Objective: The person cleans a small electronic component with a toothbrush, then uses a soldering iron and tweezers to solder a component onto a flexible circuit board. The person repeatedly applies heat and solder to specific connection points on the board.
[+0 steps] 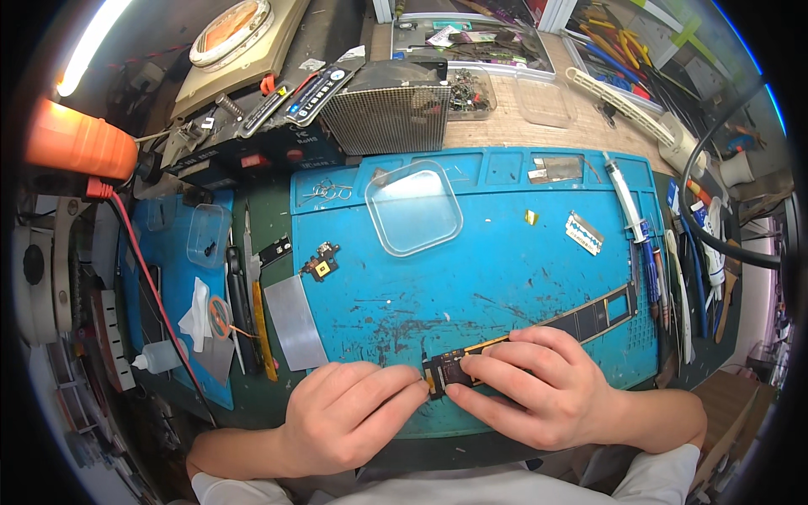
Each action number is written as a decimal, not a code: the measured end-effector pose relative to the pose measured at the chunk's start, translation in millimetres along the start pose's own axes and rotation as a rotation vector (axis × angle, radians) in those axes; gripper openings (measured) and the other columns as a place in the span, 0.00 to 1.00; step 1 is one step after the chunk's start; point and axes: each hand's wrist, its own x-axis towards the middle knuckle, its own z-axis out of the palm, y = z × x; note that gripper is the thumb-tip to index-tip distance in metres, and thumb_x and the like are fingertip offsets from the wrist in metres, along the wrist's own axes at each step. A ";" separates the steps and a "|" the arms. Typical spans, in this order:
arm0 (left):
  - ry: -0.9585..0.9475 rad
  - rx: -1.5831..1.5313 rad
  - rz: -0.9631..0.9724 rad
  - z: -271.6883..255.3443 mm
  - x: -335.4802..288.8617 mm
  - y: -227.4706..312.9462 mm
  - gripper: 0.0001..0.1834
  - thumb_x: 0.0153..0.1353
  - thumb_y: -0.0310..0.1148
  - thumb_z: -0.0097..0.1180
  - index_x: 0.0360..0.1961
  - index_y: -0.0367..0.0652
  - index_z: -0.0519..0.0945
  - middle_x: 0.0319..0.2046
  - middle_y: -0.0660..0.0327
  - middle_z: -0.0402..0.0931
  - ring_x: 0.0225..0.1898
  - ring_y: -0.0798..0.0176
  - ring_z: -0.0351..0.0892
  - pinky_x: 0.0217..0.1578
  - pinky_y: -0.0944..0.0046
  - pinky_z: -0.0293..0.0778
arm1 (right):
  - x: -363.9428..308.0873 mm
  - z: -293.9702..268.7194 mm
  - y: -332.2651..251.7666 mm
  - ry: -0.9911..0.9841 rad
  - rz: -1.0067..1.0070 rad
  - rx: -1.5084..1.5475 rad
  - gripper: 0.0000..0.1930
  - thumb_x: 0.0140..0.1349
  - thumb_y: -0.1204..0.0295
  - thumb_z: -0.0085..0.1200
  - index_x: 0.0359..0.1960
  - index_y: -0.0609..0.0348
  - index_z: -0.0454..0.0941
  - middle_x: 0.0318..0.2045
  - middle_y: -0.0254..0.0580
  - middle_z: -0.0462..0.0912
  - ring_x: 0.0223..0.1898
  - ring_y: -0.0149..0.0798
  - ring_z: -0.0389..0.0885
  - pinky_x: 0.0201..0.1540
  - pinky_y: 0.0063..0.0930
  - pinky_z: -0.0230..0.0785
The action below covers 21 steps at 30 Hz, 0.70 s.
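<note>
A long, narrow black circuit board assembly (572, 326) lies slanted over the near part of the blue mat, rising toward the right. Chips and gold edging show at its left end, and a rectangular opening at its far right end. My right hand (543, 389) grips it near the left end, fingers on the far edge and top, thumb on the near side. The fingertips of my left hand (353, 412) are pinched together at the board's left tip. Whether they also hold something tiny is hidden.
On the blue mat (505, 278) are a clear plastic tray (414, 208), a small circuit board (321, 263), a metal plate (295, 323) and a razor blade (583, 233). A syringe (624, 198) and pens line the right edge. Tweezers and slim tools (241, 295) lie left; a boxy device (387, 114) stands behind.
</note>
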 end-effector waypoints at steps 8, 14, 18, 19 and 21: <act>0.022 0.013 -0.034 1.9 -0.3 2.0 0.19 0.45 0.24 0.76 0.42 0.42 0.90 0.42 0.61 0.88 0.35 0.61 0.84 0.34 0.64 0.78 | 0.1 -0.3 -0.1 -0.005 0.012 0.000 0.17 0.59 0.69 0.61 0.49 0.53 0.90 0.54 0.40 0.86 0.53 0.37 0.85 0.57 0.37 0.77; 0.020 0.062 -0.008 1.3 -0.4 3.7 0.18 0.47 0.24 0.75 0.43 0.42 0.90 0.41 0.62 0.88 0.33 0.62 0.84 0.32 0.65 0.78 | 0.0 -0.9 -0.9 -0.029 0.024 -0.020 0.17 0.59 0.69 0.62 0.50 0.47 0.92 0.54 0.36 0.86 0.51 0.36 0.84 0.56 0.37 0.77; 0.019 0.070 -0.001 1.2 -0.3 3.5 0.18 0.48 0.25 0.75 0.43 0.42 0.91 0.41 0.61 0.88 0.34 0.62 0.83 0.31 0.65 0.78 | -0.5 -0.8 -1.3 -0.031 0.031 -0.025 0.17 0.59 0.69 0.63 0.51 0.44 0.93 0.53 0.34 0.86 0.51 0.35 0.83 0.56 0.37 0.77; 0.021 0.069 -0.002 1.4 -0.6 3.6 0.18 0.49 0.25 0.74 0.43 0.42 0.91 0.41 0.61 0.88 0.34 0.62 0.83 0.31 0.65 0.78 | -0.2 -0.7 -1.1 -0.024 0.026 -0.019 0.17 0.59 0.69 0.62 0.50 0.47 0.92 0.54 0.36 0.86 0.51 0.35 0.83 0.56 0.37 0.77; 0.016 0.068 0.000 1.2 -0.7 3.6 0.18 0.49 0.25 0.74 0.43 0.42 0.91 0.41 0.61 0.89 0.34 0.62 0.84 0.31 0.65 0.78 | 0.4 -0.4 -0.5 -0.008 0.017 -0.006 0.16 0.59 0.69 0.61 0.49 0.53 0.90 0.54 0.39 0.85 0.53 0.37 0.84 0.57 0.36 0.77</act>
